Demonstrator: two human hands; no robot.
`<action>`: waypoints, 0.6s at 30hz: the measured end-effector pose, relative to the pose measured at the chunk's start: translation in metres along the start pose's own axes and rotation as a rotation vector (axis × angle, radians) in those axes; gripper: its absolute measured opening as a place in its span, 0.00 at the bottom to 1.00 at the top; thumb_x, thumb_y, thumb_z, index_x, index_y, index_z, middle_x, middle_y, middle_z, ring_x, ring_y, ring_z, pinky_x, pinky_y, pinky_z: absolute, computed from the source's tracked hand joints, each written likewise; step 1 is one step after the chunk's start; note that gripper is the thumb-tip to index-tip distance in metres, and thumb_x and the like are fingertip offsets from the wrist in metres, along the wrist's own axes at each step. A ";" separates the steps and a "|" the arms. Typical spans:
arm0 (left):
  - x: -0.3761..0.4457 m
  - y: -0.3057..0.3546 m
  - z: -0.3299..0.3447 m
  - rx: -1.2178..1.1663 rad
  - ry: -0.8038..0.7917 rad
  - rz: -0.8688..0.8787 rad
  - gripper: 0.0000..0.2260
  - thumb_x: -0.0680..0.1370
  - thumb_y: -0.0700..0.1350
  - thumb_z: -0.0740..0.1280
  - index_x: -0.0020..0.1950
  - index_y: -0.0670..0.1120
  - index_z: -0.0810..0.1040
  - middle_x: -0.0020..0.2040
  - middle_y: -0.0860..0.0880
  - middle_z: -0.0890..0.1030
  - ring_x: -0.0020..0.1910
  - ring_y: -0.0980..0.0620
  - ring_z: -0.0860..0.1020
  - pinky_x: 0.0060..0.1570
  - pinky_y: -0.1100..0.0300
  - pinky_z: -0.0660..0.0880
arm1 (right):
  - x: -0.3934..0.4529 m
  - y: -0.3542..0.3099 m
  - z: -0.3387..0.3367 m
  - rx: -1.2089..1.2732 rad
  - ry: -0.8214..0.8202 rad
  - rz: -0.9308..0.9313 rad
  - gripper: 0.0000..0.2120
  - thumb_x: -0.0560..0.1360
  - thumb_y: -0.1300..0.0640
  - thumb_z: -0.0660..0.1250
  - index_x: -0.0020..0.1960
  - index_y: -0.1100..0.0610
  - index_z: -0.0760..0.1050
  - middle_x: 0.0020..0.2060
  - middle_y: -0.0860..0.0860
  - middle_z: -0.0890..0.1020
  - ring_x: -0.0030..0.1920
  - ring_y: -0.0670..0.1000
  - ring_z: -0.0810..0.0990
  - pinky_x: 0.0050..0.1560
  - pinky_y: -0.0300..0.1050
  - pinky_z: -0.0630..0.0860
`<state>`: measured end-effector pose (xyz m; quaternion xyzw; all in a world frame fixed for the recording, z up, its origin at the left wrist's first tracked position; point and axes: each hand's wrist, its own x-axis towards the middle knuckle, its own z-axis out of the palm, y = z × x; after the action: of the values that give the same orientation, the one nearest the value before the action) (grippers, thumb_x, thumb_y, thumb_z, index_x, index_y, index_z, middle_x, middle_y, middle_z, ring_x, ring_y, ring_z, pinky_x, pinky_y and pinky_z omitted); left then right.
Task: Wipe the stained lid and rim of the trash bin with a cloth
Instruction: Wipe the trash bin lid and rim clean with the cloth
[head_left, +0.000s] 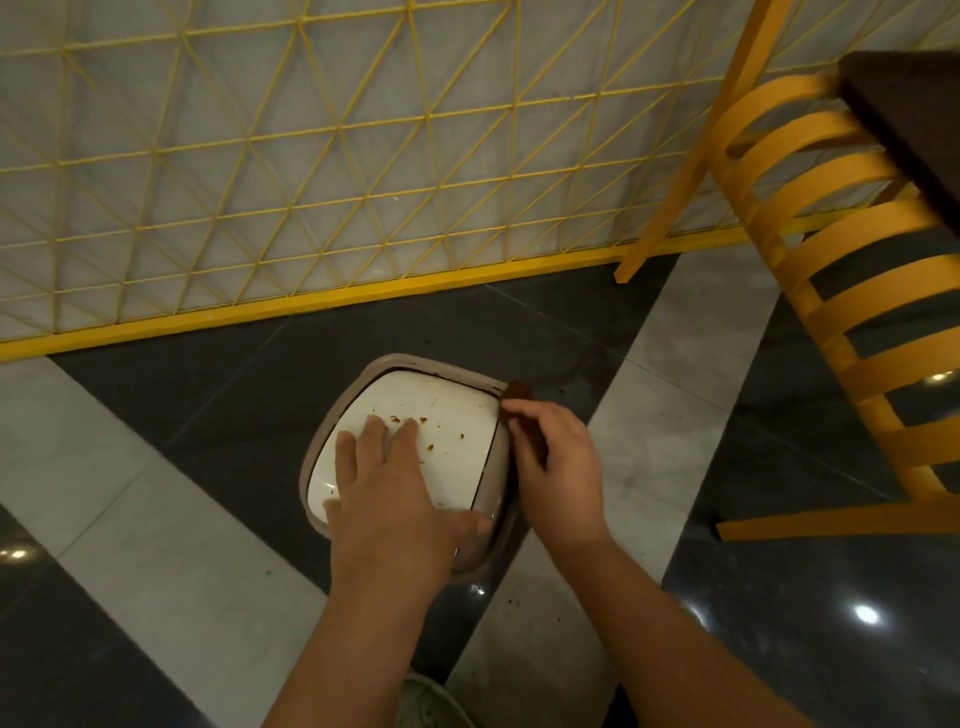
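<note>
- While brown crumbs (410, 420) remain on the white lid (447, 415), judged as early in the task, most wiping left.
- Left hand (384, 478) flat on lid, fingers straight and spread, holding nothing, only pressing.
- Trash bin (337, 410) on dark floor, rim (441, 365) not clearly clean.
- Right hand (558, 462) curled around brown cloth (519, 395), touching the right side of the rim.
</note>
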<state>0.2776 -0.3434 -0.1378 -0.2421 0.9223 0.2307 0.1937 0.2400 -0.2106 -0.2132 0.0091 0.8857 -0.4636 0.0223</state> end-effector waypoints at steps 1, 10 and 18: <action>0.000 0.001 0.000 0.001 -0.002 -0.004 0.48 0.66 0.55 0.76 0.76 0.54 0.49 0.77 0.52 0.46 0.76 0.47 0.39 0.73 0.40 0.54 | 0.007 0.004 0.001 0.024 0.010 0.087 0.12 0.78 0.58 0.63 0.59 0.46 0.76 0.55 0.42 0.77 0.56 0.42 0.73 0.64 0.41 0.71; 0.001 0.002 -0.002 0.000 0.017 -0.007 0.48 0.66 0.55 0.76 0.76 0.54 0.48 0.77 0.53 0.46 0.76 0.48 0.39 0.73 0.40 0.54 | -0.057 -0.015 0.002 0.183 0.095 0.017 0.17 0.75 0.64 0.65 0.57 0.45 0.76 0.54 0.40 0.78 0.56 0.38 0.75 0.59 0.31 0.71; 0.003 -0.002 -0.003 0.036 -0.014 0.037 0.49 0.66 0.54 0.76 0.77 0.54 0.47 0.77 0.55 0.44 0.76 0.49 0.38 0.73 0.40 0.51 | 0.015 0.006 0.002 -0.119 -0.035 0.094 0.15 0.78 0.59 0.62 0.62 0.47 0.75 0.59 0.47 0.78 0.60 0.47 0.74 0.63 0.38 0.67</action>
<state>0.2758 -0.3477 -0.1370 -0.2198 0.9292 0.2194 0.2003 0.2249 -0.2088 -0.2196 0.0413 0.9098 -0.4087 0.0600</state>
